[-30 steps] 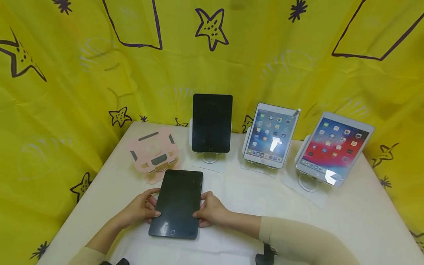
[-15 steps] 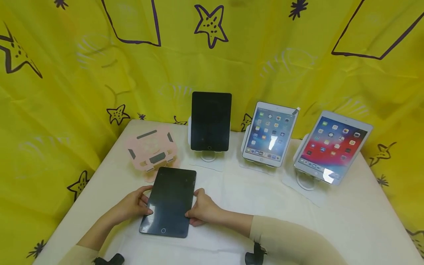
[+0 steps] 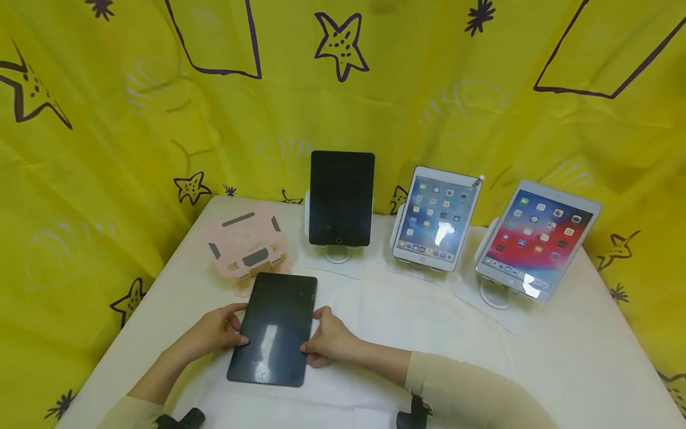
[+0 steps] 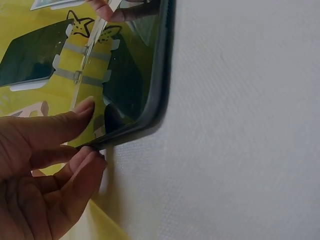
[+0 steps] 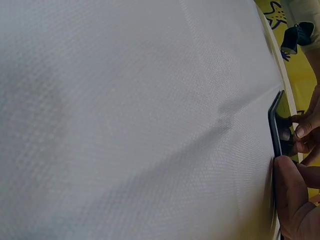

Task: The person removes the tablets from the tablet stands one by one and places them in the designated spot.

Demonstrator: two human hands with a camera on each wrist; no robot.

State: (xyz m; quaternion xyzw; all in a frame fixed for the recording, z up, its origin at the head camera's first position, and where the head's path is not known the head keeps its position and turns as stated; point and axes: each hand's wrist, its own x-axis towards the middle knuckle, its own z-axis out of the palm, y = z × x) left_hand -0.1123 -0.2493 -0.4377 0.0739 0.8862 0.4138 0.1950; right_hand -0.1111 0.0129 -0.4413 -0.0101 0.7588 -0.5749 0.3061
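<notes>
Holding tablet [image 3: 272,333], mirrored star [image 4: 108,34], left-wrist view only

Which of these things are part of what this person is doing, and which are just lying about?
Part of the job, it seems:
dark tablet, held at its sides
left hand
right hand
pink stand just beyond, perhaps

Just around:
propped black tablet
white tablet with bluish screen
white tablet with red-blue screen
yellow curtain
</notes>
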